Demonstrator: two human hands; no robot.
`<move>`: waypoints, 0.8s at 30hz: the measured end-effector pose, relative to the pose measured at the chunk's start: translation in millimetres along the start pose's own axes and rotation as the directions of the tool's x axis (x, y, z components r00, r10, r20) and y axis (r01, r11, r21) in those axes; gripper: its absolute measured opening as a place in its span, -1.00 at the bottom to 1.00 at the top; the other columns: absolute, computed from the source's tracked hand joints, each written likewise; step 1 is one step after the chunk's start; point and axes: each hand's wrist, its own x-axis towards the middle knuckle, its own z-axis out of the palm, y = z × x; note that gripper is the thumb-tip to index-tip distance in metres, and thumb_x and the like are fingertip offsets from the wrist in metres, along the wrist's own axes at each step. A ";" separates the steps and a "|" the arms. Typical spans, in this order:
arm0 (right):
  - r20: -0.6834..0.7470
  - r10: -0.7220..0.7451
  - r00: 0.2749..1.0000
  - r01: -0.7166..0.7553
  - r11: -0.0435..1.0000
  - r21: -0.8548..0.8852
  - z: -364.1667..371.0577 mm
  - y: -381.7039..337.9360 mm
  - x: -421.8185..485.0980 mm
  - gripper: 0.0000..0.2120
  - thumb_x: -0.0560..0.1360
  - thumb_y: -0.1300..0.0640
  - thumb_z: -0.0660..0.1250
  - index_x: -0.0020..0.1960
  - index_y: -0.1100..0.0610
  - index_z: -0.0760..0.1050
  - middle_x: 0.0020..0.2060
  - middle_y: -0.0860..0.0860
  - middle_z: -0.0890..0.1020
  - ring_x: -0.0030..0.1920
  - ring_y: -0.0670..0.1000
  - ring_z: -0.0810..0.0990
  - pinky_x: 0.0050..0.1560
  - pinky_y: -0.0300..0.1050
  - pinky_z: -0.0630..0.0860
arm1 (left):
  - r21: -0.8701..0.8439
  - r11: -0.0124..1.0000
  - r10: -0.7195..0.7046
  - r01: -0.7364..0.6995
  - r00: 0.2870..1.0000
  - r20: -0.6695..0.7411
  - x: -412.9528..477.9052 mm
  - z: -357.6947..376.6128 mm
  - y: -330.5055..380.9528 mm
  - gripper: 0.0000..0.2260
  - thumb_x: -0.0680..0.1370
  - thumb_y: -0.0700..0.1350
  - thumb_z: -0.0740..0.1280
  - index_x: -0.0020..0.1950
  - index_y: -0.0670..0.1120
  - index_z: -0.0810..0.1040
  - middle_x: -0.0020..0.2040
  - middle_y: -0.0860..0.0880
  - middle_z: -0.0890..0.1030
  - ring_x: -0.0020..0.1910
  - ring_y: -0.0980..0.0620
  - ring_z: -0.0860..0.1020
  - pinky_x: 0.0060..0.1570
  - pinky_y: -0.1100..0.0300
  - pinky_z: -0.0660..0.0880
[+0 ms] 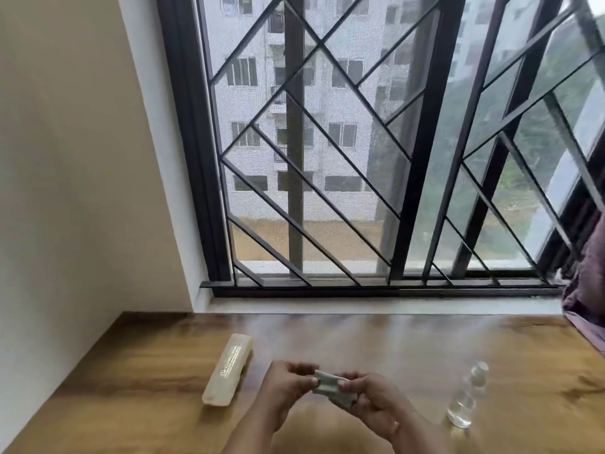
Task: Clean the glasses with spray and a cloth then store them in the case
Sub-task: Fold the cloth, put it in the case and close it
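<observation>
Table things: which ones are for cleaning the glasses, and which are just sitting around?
For the job:
- cloth, pinched by the left hand and right hand
- spray bottle, standing on the right
- case, lying on the left

Just there:
- purple curtain
- window grille

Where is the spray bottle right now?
The spray bottle stands on the wooden table at lower right of the head view, just right of the right hand.

Wooden table, black-framed window with diagonal grille, beige wall, purple curtain at right edge
</observation>
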 end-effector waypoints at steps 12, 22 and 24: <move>0.003 -0.002 1.000 0.002 1.000 -0.014 -2.8 -1.2 9.2 -0.85 0.39 0.56 0.18 -0.17 0.42 0.49 -0.33 0.30 0.64 -0.37 0.23 0.66 -0.39 -0.03 0.63 | 0.626 0.759 0.480 -0.178 0.802 -0.354 19.5 -30.0 -22.2 -0.82 0.44 -0.15 0.35 -0.04 -0.22 0.64 -0.13 -0.06 0.67 -0.14 -0.08 0.60 -0.03 0.14 0.45; -0.014 -0.035 0.999 0.034 0.999 -0.024 -5.6 -5.1 10.1 -0.84 0.39 0.57 0.18 -0.18 0.43 0.50 -0.34 0.29 0.64 -0.37 0.22 0.65 -0.44 -0.06 0.61 | 0.729 0.657 0.378 0.190 0.754 -0.537 28.6 -90.3 -47.9 -0.12 0.03 -0.07 0.63 0.23 -0.39 0.41 0.07 -0.42 0.51 0.09 -0.38 0.44 0.16 -0.21 0.34; -0.020 -0.034 0.999 0.033 0.998 -0.052 -5.9 -4.4 10.5 -0.84 0.39 0.56 0.18 -0.16 0.42 0.51 -0.35 0.26 0.63 -0.37 0.19 0.65 -0.44 -0.08 0.61 | 0.692 0.696 0.335 0.188 0.768 -0.546 27.1 -93.7 -45.3 -0.22 0.15 -0.15 0.59 0.29 -0.32 0.39 0.10 -0.38 0.52 0.09 -0.34 0.46 0.13 -0.14 0.39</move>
